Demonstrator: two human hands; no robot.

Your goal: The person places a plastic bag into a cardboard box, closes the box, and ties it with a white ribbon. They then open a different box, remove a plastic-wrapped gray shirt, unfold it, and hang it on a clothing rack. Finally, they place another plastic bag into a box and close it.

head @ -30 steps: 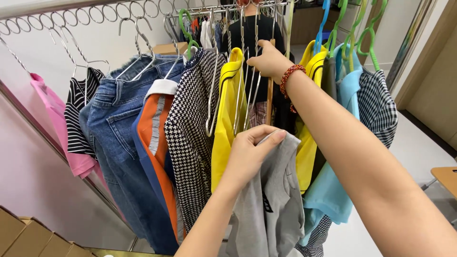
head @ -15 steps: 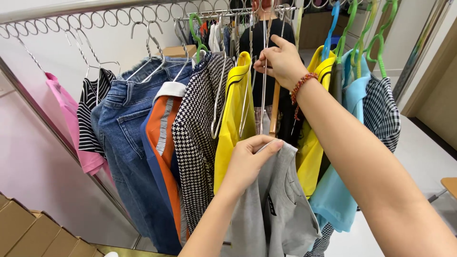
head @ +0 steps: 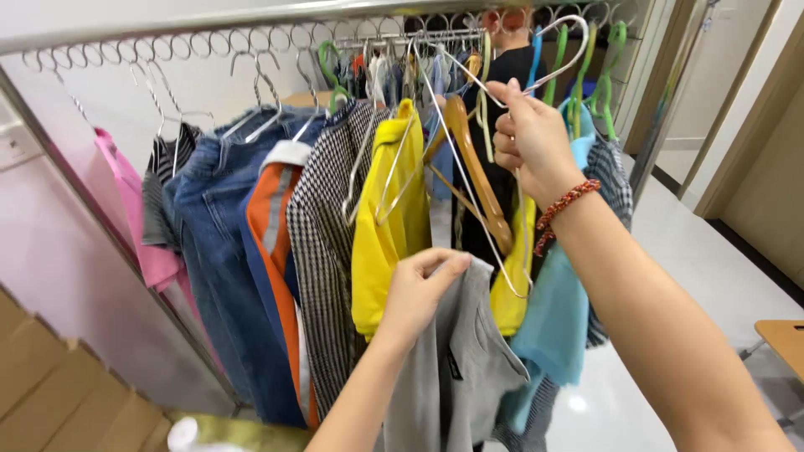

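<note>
- While the grey shirt (head: 456, 360) hangs low in front of the clothes rail (head: 251, 21), its top edge is pinched by the left hand (head: 419, 293), thumb and fingers pressed together on the cloth.
- A wire hanger (head: 502, 125) is gripped by the right hand (head: 532, 138), fingers curled shut around its neck, well above the shirt; a red bead bracelet (head: 563, 209) is worn on that wrist.
- The hanger's lower loop is seen just beside the shirt's shoulder; whether it touches cannot be told.
- A wooden hanger (head: 477, 172) is tilted between the two hands.
- A yellow top (head: 385, 226), a checked jacket (head: 322, 268), an orange-striped garment (head: 272, 251) and jeans (head: 213, 259) are hung left of the shirt, a light blue shirt (head: 553, 326) to its right.
</note>
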